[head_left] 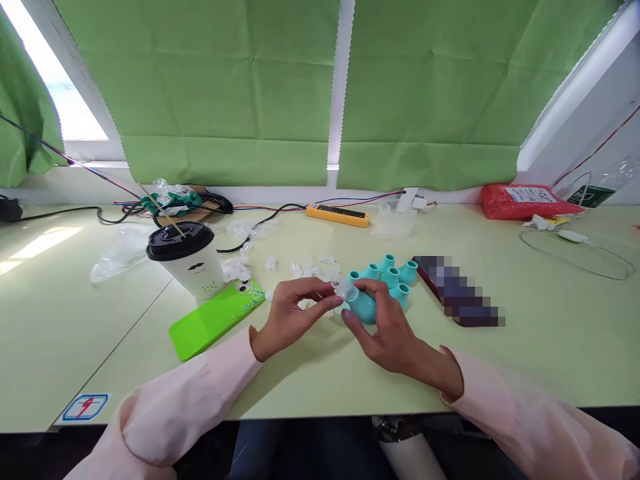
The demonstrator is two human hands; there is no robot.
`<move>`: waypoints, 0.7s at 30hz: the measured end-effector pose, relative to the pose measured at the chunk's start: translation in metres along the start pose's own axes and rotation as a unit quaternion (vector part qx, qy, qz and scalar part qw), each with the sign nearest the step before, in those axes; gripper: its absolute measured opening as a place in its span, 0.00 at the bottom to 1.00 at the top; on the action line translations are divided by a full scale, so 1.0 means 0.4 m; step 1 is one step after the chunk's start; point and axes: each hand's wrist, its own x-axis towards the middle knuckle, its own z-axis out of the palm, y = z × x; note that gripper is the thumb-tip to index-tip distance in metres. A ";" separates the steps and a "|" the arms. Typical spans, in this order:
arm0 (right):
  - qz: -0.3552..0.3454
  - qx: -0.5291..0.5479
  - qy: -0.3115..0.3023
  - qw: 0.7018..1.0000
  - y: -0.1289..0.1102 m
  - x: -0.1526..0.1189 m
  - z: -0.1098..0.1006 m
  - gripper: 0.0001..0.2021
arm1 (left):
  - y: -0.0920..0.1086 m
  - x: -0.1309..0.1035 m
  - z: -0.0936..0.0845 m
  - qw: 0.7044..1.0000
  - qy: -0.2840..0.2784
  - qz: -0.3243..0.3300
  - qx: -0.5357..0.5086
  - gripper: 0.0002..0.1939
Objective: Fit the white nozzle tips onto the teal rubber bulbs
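Observation:
My right hand (pixel 393 330) is closed around a small teal bottle (pixel 363 308), tilted with its neck toward my left hand. Thumb and forefinger of my left hand (pixel 300 310) pinch a small clear plastic piece (pixel 343 289) at the bottle's mouth; whether it sits inside the neck I cannot tell. Just behind my right hand several more teal bottles (pixel 393 276) stand close together. Small clear plastic pieces (pixel 310 269) lie scattered on the table beyond my left hand.
A green phone case (pixel 215 321) and a lidded paper cup (pixel 195 270) with a straw are on the left. A dark phone (pixel 453 293) lies on the right. Farther back are a yellow power strip (pixel 338 215), cables, plastic bags and a red parcel (pixel 525 202).

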 end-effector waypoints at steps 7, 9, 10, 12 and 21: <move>-0.039 0.017 0.086 0.995 0.007 0.005 0.002 0.12 | 0.010 -0.001 -0.001 0.990 -0.053 -0.098 -0.086 0.08; -0.040 0.012 0.092 0.995 0.009 0.007 0.005 0.12 | 0.008 -0.007 0.008 0.992 -0.019 -0.098 -0.080 0.08; -0.042 0.009 0.094 0.995 0.010 0.007 0.006 0.12 | 0.007 -0.010 0.012 0.992 -0.002 -0.097 -0.077 0.08; -0.054 0.003 0.100 0.994 0.013 0.007 0.007 0.13 | 0.006 -0.015 0.019 0.993 0.024 -0.095 -0.068 0.08; -0.004 0.037 0.046 0.998 0.007 0.006 0.007 0.10 | -0.001 -0.017 0.016 0.985 0.069 0.080 0.138 0.06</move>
